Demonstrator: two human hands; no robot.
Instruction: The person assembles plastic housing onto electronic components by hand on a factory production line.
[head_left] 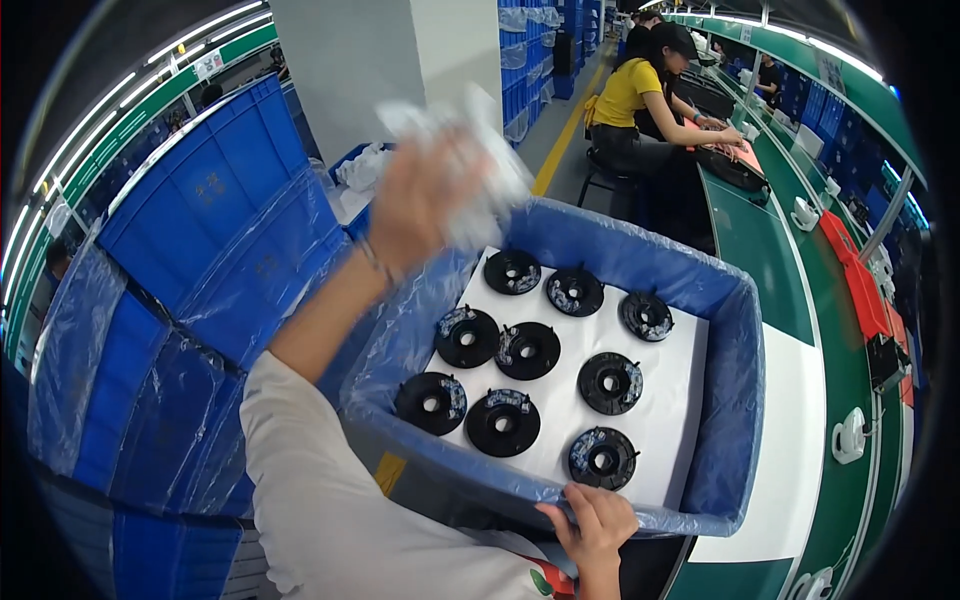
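Observation:
My left hand [425, 195] is raised over the far left corner of a blue bin [740, 420], closed around a crumpled whitish plastic bag [490, 180]. Both hand and bag are smeared by motion. At the bin's near edge my right hand [595, 520] grips the rim, fingers bent over the plastic liner. Several round black discs [527, 350], each with a centre hole and a curved strip of small shiny parts, lie spread on a white sheet [650, 400] inside the bin.
Blue bins [210, 190] wrapped in clear film are stacked on the left. Crumpled white bags [362, 165] sit in a bin behind my left arm. A green conveyor line [755, 240] runs along the right, with white devices [850, 435] on it. A seated person [645, 100] works farther off.

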